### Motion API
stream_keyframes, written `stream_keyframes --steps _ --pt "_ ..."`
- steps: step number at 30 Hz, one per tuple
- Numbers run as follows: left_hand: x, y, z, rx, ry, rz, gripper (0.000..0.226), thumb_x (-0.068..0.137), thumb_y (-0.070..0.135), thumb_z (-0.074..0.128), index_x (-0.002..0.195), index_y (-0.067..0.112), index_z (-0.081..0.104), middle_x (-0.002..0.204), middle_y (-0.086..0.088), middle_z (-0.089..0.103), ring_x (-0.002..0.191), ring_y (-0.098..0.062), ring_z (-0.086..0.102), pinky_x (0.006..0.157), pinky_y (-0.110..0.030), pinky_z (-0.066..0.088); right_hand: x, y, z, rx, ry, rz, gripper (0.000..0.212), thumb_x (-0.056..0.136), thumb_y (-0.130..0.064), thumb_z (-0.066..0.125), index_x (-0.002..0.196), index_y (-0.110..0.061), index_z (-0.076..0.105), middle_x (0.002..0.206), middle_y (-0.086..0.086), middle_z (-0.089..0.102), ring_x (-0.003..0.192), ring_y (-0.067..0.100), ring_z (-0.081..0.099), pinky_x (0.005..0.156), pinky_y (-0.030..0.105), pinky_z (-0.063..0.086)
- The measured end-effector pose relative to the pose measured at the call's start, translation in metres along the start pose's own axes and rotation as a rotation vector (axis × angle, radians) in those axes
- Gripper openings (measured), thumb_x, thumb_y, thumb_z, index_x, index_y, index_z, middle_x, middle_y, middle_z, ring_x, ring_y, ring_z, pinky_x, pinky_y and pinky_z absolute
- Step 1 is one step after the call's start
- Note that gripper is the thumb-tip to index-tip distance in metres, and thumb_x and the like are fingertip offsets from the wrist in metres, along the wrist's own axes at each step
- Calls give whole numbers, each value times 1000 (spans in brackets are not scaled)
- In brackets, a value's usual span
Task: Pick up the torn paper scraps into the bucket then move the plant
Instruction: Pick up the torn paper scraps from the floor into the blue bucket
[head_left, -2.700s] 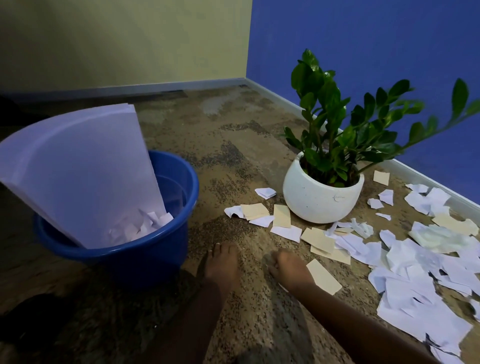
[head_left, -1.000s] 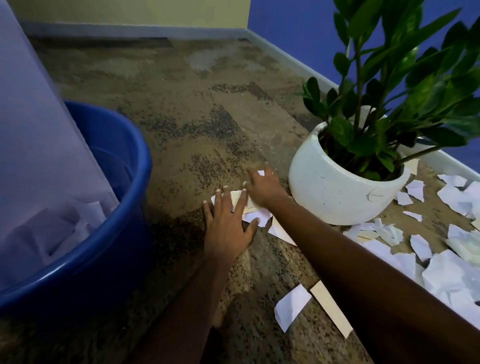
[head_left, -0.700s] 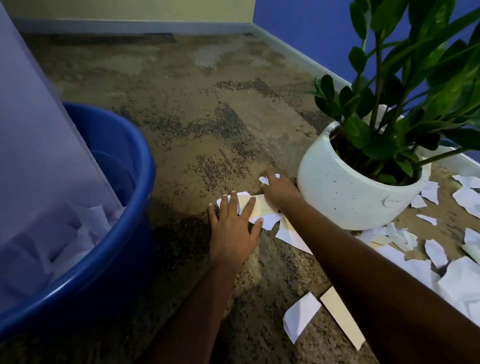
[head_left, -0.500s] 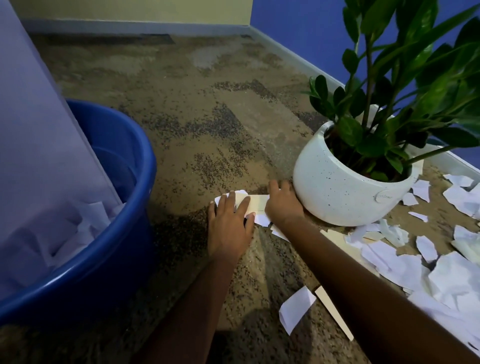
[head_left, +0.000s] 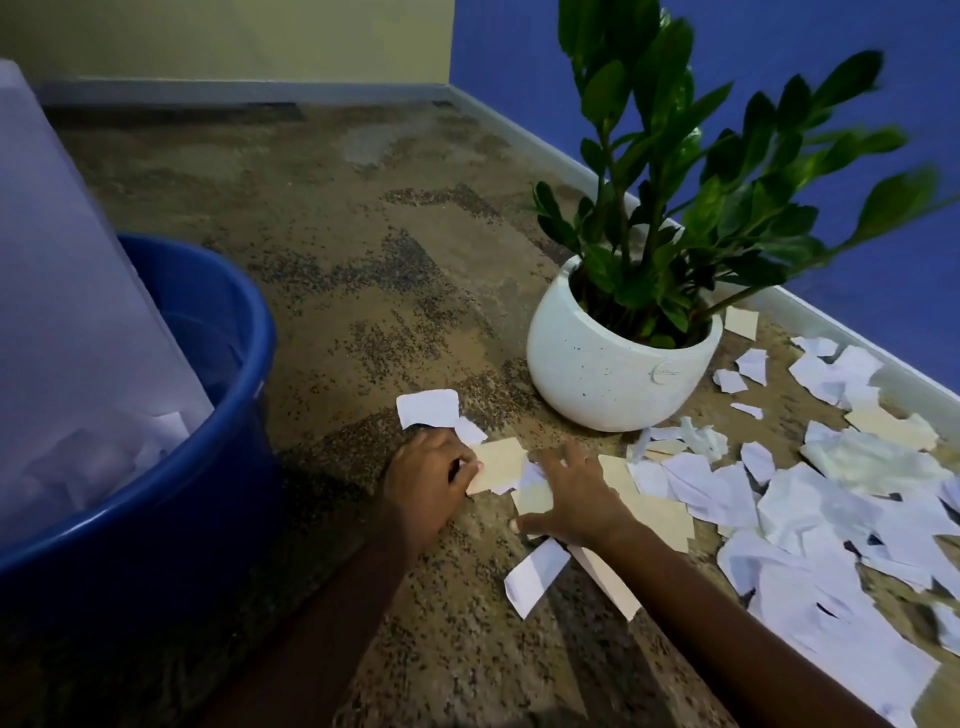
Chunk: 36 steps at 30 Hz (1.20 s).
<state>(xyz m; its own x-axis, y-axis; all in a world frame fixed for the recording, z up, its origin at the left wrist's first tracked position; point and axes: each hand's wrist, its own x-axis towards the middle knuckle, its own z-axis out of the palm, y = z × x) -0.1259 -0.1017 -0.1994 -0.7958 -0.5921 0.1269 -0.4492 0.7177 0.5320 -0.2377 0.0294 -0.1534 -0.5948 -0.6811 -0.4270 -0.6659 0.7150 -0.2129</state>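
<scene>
Head view: both hands are now lying nearer the camera than half a second ago, drawn back from the pot's foot toward the middle of the floor. The left hand (head_left: 426, 480) is curling, fingers closing over the edge of a cream scrap (head_left: 496, 464), with a white scrap (head_left: 428, 408) just beyond its knuckles. The right hand (head_left: 569, 499) is lying flat, fingers spread apart, pressing down on cream and white scraps beneath it; it is gripping nothing that can be seen. A white strip (head_left: 535, 574) and a cream strip (head_left: 605, 587) are lying just beside the right wrist, nearer the camera. The main heap of torn scraps (head_left: 831, 519) is spreading along the floor's right edge by the blue wall. The plant (head_left: 675, 182) in its white pot (head_left: 613, 364) is standing upright beyond the right hand, apart from it. The blue bucket (head_left: 208, 467) is sitting at the left, a large white sheet (head_left: 67, 291) leaning in it with scraps at its bottom, well apart from both hands.
</scene>
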Motion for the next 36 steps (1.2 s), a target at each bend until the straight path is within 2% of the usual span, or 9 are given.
stream_keyframes --steps 3,6,11,15,18,26,29,31,36 --pt "0 10 -6 47 -5 3 26 90 36 57 83 13 68 95 -5 67 98 -22 55 76 -31 41 -2 2 -2 95 41 -10 73 75 -35 74 137 -20 38 142 9 36 134 30 29 109 37 30" --pt "3 18 -11 49 25 -56 22 89 37 58 90 17 65 100 -4 61 101 -21 56 73 -29 42 -2 9 -3 344 63 62 61 74 -23 77 126 -12 48 132 8 50 125 25 44 94 28 37" --pt "23 16 -20 -3 -32 -192 64 82 43 66 137 18 44 141 -9 41 134 -26 36 105 -36 35 -4 24 -13 464 42 171 57 76 -26 76 124 -7 53 135 9 51 118 24 48 80 25 36" --pt "43 9 -26 103 -263 -291 86 80 59 59 149 22 23 158 -15 12 149 -32 5 119 -49 8 -7 28 -37 411 63 174 26 80 -31 71 90 -14 54 96 7 54 93 19 47 54 21 29" --pt "48 6 -21 101 -342 -335 90 79 61 59 151 27 16 160 -17 3 149 -35 -3 119 -52 2 -11 25 -58 397 57 142 39 82 -30 69 109 -4 60 109 12 61 95 24 53 64 26 38" --pt "53 11 -24 206 -195 -300 75 80 44 68 140 11 37 147 -13 34 139 -30 30 113 -40 26 1 -3 -64 696 -14 80 42 83 -33 67 113 -5 59 110 10 61 98 24 57 80 32 45" --pt "52 17 -26 194 -194 -310 53 90 22 57 138 8 41 146 -14 37 137 -31 32 111 -38 29 13 -21 -43 840 -62 129 53 83 -33 67 122 -1 53 126 14 58 101 24 56 79 31 46" --pt "48 21 -24 185 -166 -274 40 93 7 44 133 5 47 140 -15 44 132 -30 39 108 -35 33 18 -31 -26 726 -40 134 60 82 -39 67 127 -2 50 128 12 54 102 22 52 75 27 40" --pt "34 26 -28 117 -145 -251 32 94 1 43 119 4 63 131 -16 54 117 -29 57 98 -35 45 19 -37 -8 743 91 108 34 77 -28 75 69 -12 46 88 9 45 81 18 44 53 24 26"
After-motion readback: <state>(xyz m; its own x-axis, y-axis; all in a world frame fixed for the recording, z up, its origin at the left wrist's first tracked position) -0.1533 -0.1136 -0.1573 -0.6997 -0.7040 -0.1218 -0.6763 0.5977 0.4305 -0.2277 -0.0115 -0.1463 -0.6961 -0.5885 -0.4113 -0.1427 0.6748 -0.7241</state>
